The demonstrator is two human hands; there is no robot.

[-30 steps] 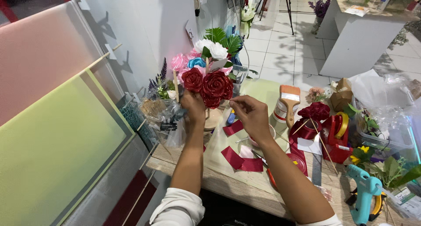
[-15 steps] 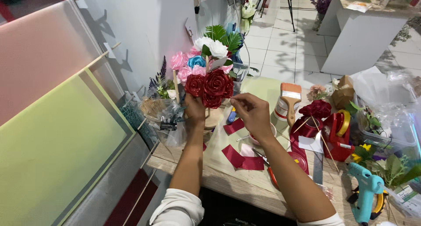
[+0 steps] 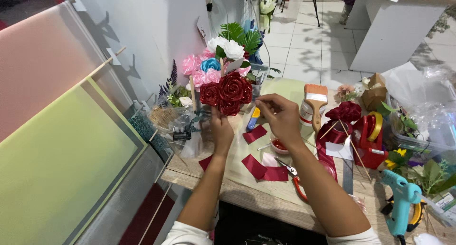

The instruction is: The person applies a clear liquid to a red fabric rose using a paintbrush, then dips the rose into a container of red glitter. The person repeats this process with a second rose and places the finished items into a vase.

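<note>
Head view: left hand [image 3: 219, 131] grip holds glittery red roses [image 3: 226, 93] upright; right hand [image 3: 280, 114] grip pinched narrow beside them.

Glittery dark red roses [image 3: 227, 92], maroon ribbon pieces [image 3: 262, 169], a teal glue gun [image 3: 402, 200], pale green mat [image 3: 285, 90].

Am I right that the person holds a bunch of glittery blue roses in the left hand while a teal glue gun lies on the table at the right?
Not quite: the head view shows the roses in the left hand are glittery red, not blue. The teal glue gun does lie on the table at the right.
</note>
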